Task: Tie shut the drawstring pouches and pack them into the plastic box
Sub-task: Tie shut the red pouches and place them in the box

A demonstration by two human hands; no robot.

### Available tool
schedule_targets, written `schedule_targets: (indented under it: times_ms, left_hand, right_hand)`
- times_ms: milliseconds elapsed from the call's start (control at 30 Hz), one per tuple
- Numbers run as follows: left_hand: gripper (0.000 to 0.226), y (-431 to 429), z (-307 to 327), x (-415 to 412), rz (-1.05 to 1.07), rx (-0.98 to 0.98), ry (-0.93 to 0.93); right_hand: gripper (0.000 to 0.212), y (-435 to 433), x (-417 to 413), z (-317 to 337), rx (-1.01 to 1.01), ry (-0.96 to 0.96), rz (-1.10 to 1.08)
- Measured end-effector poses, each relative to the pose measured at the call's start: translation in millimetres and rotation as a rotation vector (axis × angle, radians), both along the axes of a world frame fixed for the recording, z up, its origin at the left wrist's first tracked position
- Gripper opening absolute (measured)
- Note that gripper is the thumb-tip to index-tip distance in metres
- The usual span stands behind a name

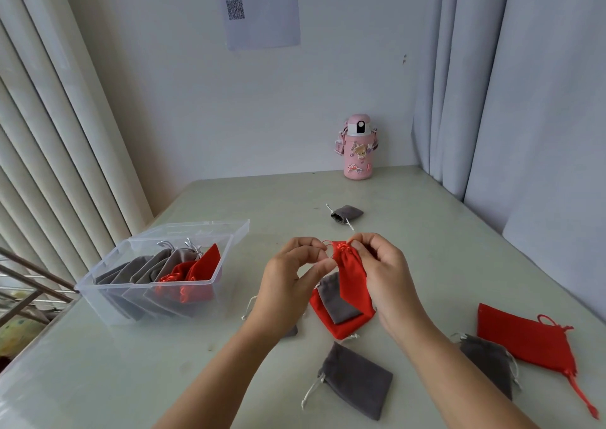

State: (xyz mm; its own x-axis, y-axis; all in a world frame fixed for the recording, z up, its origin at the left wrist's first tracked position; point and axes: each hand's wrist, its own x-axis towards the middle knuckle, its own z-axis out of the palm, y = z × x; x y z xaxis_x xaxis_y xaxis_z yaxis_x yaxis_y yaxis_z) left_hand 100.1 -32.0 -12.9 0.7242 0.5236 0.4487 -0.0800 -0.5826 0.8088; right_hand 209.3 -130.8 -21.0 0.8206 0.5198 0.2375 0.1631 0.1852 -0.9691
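Observation:
A small red drawstring pouch hangs above the table between my hands, its mouth gathered. My left hand pinches its red cord at the left of the mouth. My right hand pinches the cord at the right of the mouth. The clear plastic box stands at the left, lid open behind it, with several grey and red pouches standing inside. Loose pouches lie on the table: a red one with a grey one on it under my hands, a grey one near me, and a grey one beside a large red one at the right.
Another grey pouch lies farther back at the table's middle. A pink water bottle stands against the back wall. Curtains hang at the left and right sides. A metal rack sits beyond the table's left edge.

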Motion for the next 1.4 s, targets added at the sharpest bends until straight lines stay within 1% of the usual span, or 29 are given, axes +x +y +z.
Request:
schedule_targets:
  times_ms: [67, 133, 233, 367, 433, 500, 567, 600, 667, 700, 733, 767, 833, 867, 900, 933, 967, 1033, 1100, 1133, 1267, 1333, 1400]
  left_hand:
    - [0.012, -1.2, 0.2, 0.7, -0.073, -0.169, -0.015]
    - [0.018, -1.1, 0.6, 0.7, -0.128, -0.291, -0.023]
    - [0.024, 2.3, -0.6, 0.7, -0.157, -0.343, 0.018]
    - [0.04, 2.8, -0.6, 3.1, -0.226, -0.495, 0.024]
    - [0.039, 1.0, 1.4, 2.1, -0.279, -0.555, 0.041]
    - [0.027, 0.9, 5.6, -0.6, -0.299, -0.565, 0.087]
    - [0.012, 3.6, 13.4, -2.0, -0.238, -0.512, 0.119]
    - [0.01, 6.5, 17.0, -2.0, -0.176, -0.451, 0.135]
    - [0.013, 12.4, 21.2, -1.8, -0.037, -0.32, 0.196]
    - [0.011, 14.3, 23.6, -2.8, 0.016, -0.301, 0.243]
    - [0.006, 15.4, 26.0, -4.4, 0.03, -0.349, 0.292]
    - [0.006, 14.3, 29.5, -6.6, 0.004, -0.464, 0.338]
    - [0.024, 11.2, 36.3, -8.7, -0.117, -0.777, 0.376]
    - [0.032, 12.2, 37.5, -8.2, -0.175, -0.899, 0.381]
    - [0.038, 13.5, 38.4, -8.6, -0.212, -0.971, 0.385]
    - [0.04, 15.5, 38.3, -8.5, -0.232, -0.995, 0.377]
    - [0.036, 16.6, 37.7, -8.0, -0.239, -0.988, 0.358]
    - [0.022, 20.0, 37.1, -8.5, -0.226, -0.93, 0.292]
    - [0.009, 28.3, 41.0, -11.2, -0.16, -0.85, 0.234]
    - [0.007, 34.4, 44.6, -13.9, -0.104, -0.801, 0.201]
    - [0.009, 65.7, 66.9, -32.5, 0.188, -0.596, 0.063]
    - [0.015, 83.9, 72.9, -46.1, 0.3, -0.505, 0.106]
    - [0.028, 102.2, 71.3, -57.4, 0.365, -0.496, 0.19]
  right_hand:
    - [0.015, 0.0, 0.4, 1.0, 0.01, -0.024, 0.014]
    - [0.014, -1.2, -0.3, 3.5, 0.02, -0.07, 0.035]
    - [0.015, -2.6, 0.0, 6.1, 0.044, -0.121, 0.063]
    - [0.015, -3.6, -0.5, 10.3, 0.095, -0.092, 0.164]
    - [0.019, -4.3, -1.0, 10.4, 0.106, -0.121, 0.16]
    - [0.021, -5.0, 1.2, 10.3, 0.102, -0.189, 0.117]
    - [0.019, -6.2, 2.9, 10.8, 0.096, -0.251, 0.1]
    - [0.018, -6.8, 2.6, 11.1, 0.101, -0.269, 0.11]
    - [0.016, -8.0, 0.8, 10.9, 0.101, -0.323, 0.117]
    - [0.015, -8.4, -0.5, 11.1, 0.097, -0.369, 0.107]
    - [0.014, -9.0, -1.9, 11.0, 0.092, -0.411, 0.097]
    - [0.014, -10.1, -3.1, 11.0, 0.092, -0.441, 0.089]
    - [0.011, -11.5, -4.0, 11.5, 0.086, -0.51, 0.081]
    - [0.009, -12.1, -4.6, 12.0, 0.07, -0.562, 0.088]
    - [0.008, -12.5, -5.9, 12.3, 0.049, -0.618, 0.102]
    - [0.008, -12.3, -7.5, 12.6, 0.027, -0.669, 0.126]
    - [0.009, -11.8, -9.8, 12.4, 0.008, -0.713, 0.159]
    - [0.011, -9.7, -13.1, 9.5, -0.019, -0.777, 0.218]
    - [0.016, -8.4, -16.0, 7.0, -0.035, -0.815, 0.232]
    - [0.019, -8.5, -17.0, 6.7, -0.039, -0.803, 0.236]
    - [0.032, -8.9, -11.2, 3.9, -0.102, -0.737, 0.196]
    - [0.032, -7.0, -6.8, -0.7, -0.166, -0.752, 0.173]
    - [0.031, -4.9, -4.0, -6.5, -0.226, -0.778, 0.164]
